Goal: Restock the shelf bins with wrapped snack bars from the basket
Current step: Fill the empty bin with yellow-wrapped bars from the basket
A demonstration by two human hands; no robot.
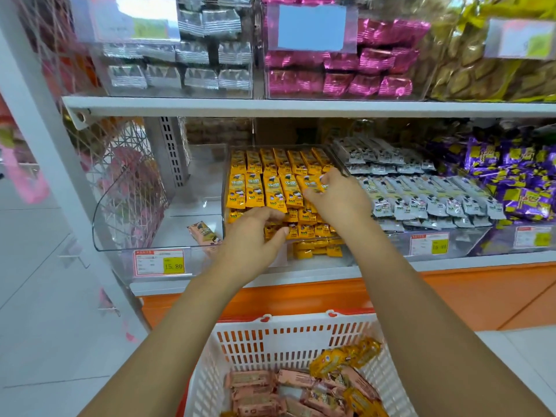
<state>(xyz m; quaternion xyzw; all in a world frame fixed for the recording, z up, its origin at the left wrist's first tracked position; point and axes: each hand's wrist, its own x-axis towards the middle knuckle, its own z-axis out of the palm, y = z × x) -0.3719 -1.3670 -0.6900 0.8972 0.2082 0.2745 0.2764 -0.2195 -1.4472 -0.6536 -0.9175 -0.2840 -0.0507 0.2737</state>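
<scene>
A clear shelf bin holds rows of yellow wrapped snack bars. My left hand lies at the bin's front edge, its fingers curled over the front row of yellow bars. My right hand reaches into the right side of the same bin, its fingertips pinching yellow bars in the middle row. Below, a white and red basket holds pink wrapped bars and a few yellow ones. One pink bar lies alone in the clear bin on the left.
To the right are bins of grey bars and purple packs. The upper shelf carries silver, magenta and gold packs. Price tags hang on the bin fronts. An orange base panel runs under the shelf.
</scene>
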